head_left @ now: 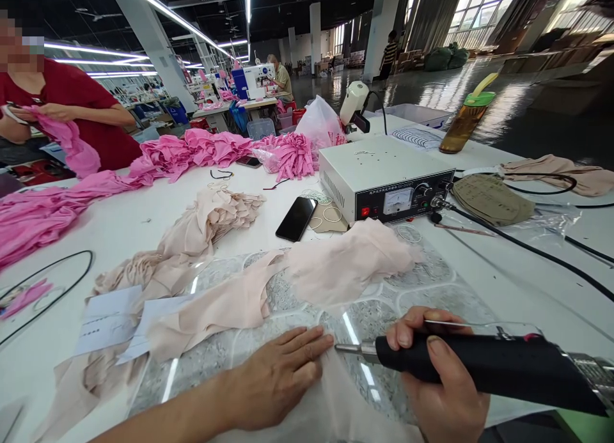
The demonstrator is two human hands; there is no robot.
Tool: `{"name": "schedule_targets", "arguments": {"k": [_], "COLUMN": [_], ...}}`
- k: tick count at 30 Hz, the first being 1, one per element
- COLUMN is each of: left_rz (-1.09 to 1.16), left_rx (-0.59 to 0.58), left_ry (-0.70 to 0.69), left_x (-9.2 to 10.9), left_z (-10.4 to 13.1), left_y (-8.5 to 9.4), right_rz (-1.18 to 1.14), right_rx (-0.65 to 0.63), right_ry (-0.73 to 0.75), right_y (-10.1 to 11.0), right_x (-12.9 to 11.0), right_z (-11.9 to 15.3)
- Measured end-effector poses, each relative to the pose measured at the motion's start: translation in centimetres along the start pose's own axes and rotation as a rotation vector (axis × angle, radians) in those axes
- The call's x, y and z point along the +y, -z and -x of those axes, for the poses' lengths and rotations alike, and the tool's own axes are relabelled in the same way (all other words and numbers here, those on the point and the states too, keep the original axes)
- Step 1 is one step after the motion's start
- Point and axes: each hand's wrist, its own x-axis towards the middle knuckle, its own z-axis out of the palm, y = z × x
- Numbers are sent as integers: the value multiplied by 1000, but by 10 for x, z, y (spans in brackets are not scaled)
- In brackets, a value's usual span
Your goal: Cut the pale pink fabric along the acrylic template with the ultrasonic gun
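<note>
Left hand lay flat on fabric; right hand gripped a black tool — a slip risked jabbing adjacent fingertips.

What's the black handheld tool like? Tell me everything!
The handheld tool has a thick black barrel, perhaps plastic, with a slim, shiny metal tip at the front. A thin metal wire runs along its top near a red part, and the back end is silvery, ridged metal. The right hand holds the barrel nearly level. The tip points toward the left hand, close to its fingertips; I can't tell whether they touch.
</note>
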Motion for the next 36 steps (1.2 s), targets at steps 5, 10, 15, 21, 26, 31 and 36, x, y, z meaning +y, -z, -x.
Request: {"name": "schedule_targets", "arguments": {"k": [5, 10, 15, 21, 26, 31, 36], "left_rz": [-26, -65, -22, 1, -4, -30, -22], "left_rx": [-1, 4, 49, 58, 44, 47, 55], "left_ry": [2, -11, -15, -11, -3, -12, -8], "left_x": [0, -2, -2, -1, -2, -2, -1], "left_z": [0, 2, 2, 2, 3, 3, 3], "left_y": [-1, -5, -5, -4, -6, -5, -3], "right_rz": [63, 106, 104, 112, 125, 134, 130], "right_rx": [21, -11, -23, -33, -57, -110, -81], "right_ry": [64, 133, 126, 130, 149, 171, 130], "right_y": [1, -1, -3, -3, -4, -5, -8], "right_x": [0, 1, 1, 3, 3, 1, 1], "right_z": [-2, -2, -1, -1, 0, 0, -3]}}
